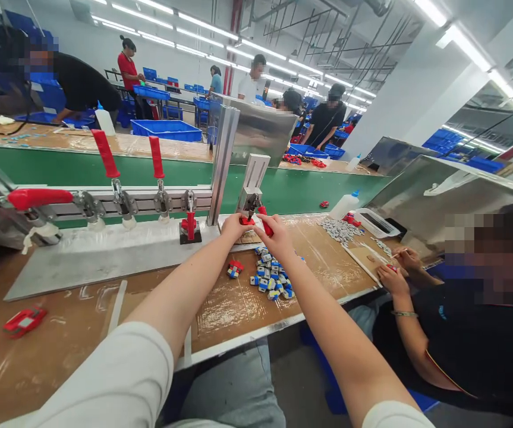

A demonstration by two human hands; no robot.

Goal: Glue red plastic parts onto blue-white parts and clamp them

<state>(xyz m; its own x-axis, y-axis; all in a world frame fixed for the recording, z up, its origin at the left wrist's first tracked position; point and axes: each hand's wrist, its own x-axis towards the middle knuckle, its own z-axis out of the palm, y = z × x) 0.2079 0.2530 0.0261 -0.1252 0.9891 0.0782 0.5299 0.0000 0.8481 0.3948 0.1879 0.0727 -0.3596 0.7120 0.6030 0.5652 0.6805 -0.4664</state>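
Observation:
At a small toggle clamp (252, 201) on an upright metal stand, both my hands work close together. My left hand (233, 227) holds a small red plastic part (247, 220) under the clamp's tip; its fingertips are partly hidden. My right hand (279, 236) is closed on the clamp's red handle (265, 220). Just in front of the clamp lies a pile of small white-and-blue blocks (270, 274), partly covered by my right forearm. A red piece with blue and yellow bits (235, 269) rests left of the pile.
Left of me, several red-handled clamps (160, 178) line a metal rail above a metal plate (104, 252). A red toy-car-like piece (25, 321) lies at the bench's left. To the right are grey pieces (340, 230), a white bottle (344, 205) and a seated co-worker's hands (396, 273).

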